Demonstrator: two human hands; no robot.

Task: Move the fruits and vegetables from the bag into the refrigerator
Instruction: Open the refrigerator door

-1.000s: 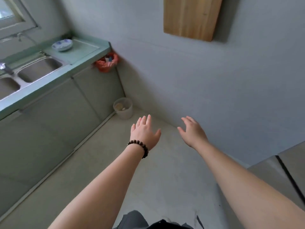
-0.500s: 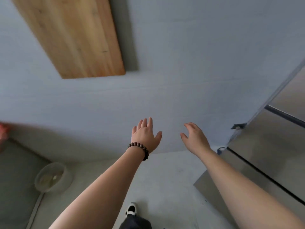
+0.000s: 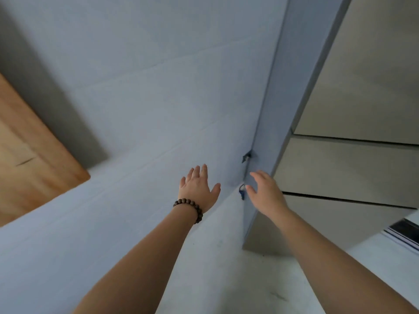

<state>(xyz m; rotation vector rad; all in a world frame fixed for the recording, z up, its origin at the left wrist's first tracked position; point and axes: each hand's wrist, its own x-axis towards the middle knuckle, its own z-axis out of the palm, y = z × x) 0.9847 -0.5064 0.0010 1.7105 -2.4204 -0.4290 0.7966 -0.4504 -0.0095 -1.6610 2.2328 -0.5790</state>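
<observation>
A tall grey refrigerator point(image 3: 353, 105) fills the right side of the view, its doors closed and split by dark horizontal seams. My left hand point(image 3: 199, 189), with a dark bead bracelet on the wrist, is held out in front of the pale wall, fingers apart and holding nothing. My right hand point(image 3: 266, 192) is stretched toward the refrigerator's left edge, fingers spread, also holding nothing. No bag, fruit or vegetable is in view.
A wooden wall cabinet point(image 3: 29, 159) hangs at the left. The pale grey wall point(image 3: 147, 98) meets the refrigerator's side at a corner, where a small dark hook or plug point(image 3: 247, 156) sticks out. Pale floor point(image 3: 226, 279) lies below.
The view has swung right, away from the counter, sink and bin, and onto the refrigerator. Both hands stay outstretched and holding nothing.
</observation>
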